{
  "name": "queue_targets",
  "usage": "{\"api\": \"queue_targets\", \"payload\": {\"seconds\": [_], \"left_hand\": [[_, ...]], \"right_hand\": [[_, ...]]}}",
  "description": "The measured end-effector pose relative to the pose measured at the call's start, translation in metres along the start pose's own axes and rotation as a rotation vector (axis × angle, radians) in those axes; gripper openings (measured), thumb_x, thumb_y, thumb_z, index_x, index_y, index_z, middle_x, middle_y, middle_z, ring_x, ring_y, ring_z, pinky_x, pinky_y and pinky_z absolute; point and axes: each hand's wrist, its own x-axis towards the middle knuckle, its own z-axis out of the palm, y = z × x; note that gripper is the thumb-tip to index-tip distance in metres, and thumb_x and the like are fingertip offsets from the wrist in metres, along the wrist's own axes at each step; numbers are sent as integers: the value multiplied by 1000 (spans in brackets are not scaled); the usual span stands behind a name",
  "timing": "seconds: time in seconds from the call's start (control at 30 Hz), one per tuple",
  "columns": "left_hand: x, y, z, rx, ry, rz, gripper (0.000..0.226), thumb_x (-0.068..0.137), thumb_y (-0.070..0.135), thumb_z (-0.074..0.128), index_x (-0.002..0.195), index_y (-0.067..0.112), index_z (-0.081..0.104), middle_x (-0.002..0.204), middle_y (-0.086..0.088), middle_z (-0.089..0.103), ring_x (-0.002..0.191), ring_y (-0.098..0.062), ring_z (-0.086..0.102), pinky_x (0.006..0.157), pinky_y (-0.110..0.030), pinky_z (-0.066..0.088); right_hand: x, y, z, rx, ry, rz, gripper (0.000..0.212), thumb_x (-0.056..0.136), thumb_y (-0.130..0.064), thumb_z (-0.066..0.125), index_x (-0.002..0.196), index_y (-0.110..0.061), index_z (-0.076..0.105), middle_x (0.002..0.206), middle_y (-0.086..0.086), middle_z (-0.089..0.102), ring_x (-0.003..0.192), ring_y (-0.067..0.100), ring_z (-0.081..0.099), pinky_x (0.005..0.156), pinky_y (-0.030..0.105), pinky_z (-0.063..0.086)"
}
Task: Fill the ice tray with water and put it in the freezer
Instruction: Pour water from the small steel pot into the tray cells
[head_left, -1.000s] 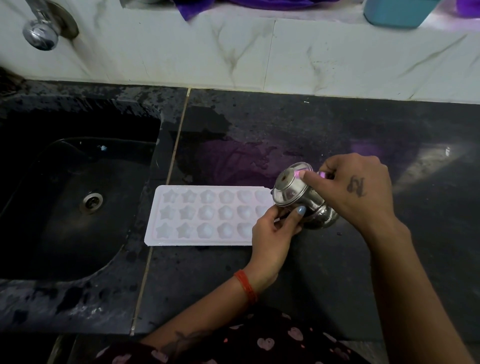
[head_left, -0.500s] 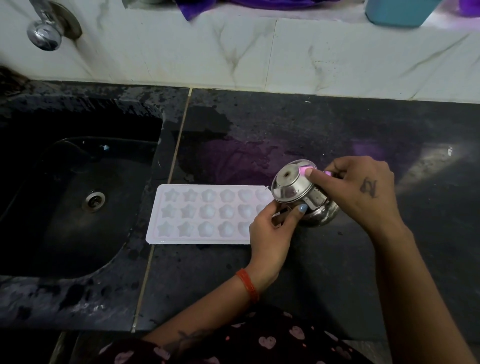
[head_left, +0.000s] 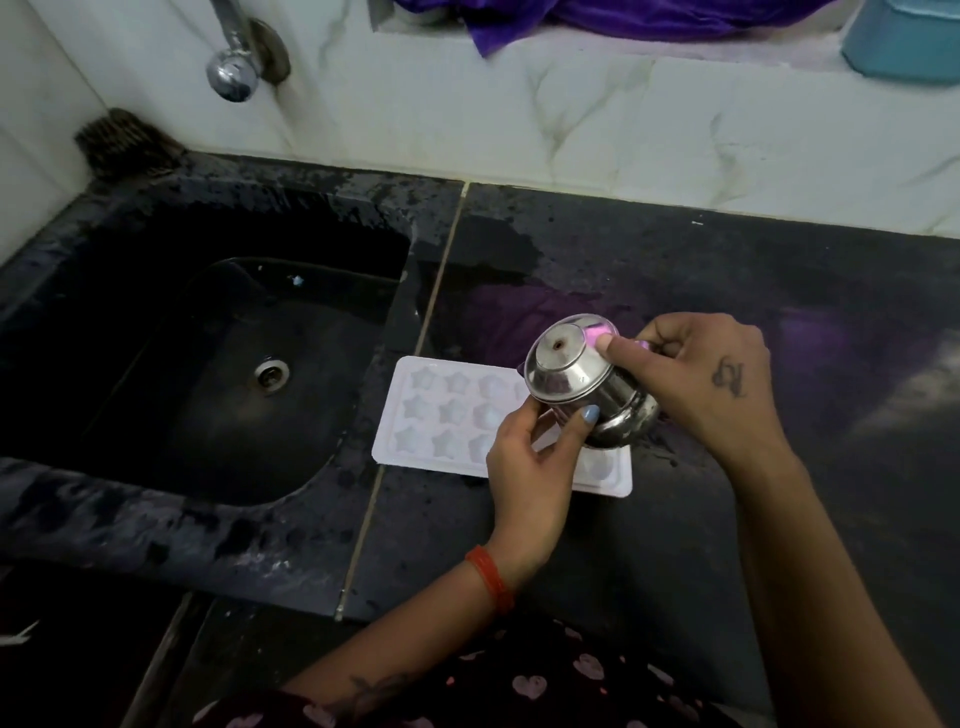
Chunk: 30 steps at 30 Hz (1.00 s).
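You are working at the filling step: the white ice tray (head_left: 447, 421) is lying flat on the dark countertop (head_left: 779, 291), just right of the sink (head_left: 218, 364), and you are tipping a small steel pot (head_left: 582, 387) on its side above the tray's right half. Your right hand (head_left: 706, 384) is gripping the pot from the right, its fingers curled round the body and one fingertip pressing on the lidded end that is facing the camera. Your left hand (head_left: 535, 467) is steadying the pot from below, thumb and forefinger pinching its lower edge while the other fingers are curling loosely beneath. No stream of water is showing, and whether the star- and flower-shaped moulds are holding water cannot be told from this view. Judging by this, the pour is not finished; the next move is calling for a slow, even tilt over each row of moulds, then a level carry to the freezer, which is not in view. The tap (head_left: 234, 73) is standing well apart, above the sink. No brand, label or legible writing is showing; a small dark mark on the back of your right hand is not readable.
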Motion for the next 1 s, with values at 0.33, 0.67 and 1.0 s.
{"api": "queue_targets", "payload": {"seconds": [0.33,0.67,1.0], "left_hand": [[7,-4,-49,-97,92,5,41,76,48,67,108,22,69,105,2,72,101,-9,67,93,-36,52],[10,-7,-65,-180,65,-20,16,92,22,60,105,17,67,102,2,74,98,-8,68,89,-28,52],[13,-9,-66,-193,51,-76,24,92,25,60,109,10,67,105,-1,73,102,-12,68,97,-41,51]], "right_hand": [[5,-50,43,-103,-109,-117,36,78,-46,67,61,-14,64,56,3,62,59,20,60,61,30,45],[5,-77,61,-301,-148,-201,36,82,-44,62,62,-14,63,60,7,62,64,24,59,63,32,46],[4,-81,63,-349,-135,-212,36,84,-43,60,67,-11,64,63,7,63,66,25,59,62,30,43]]}}
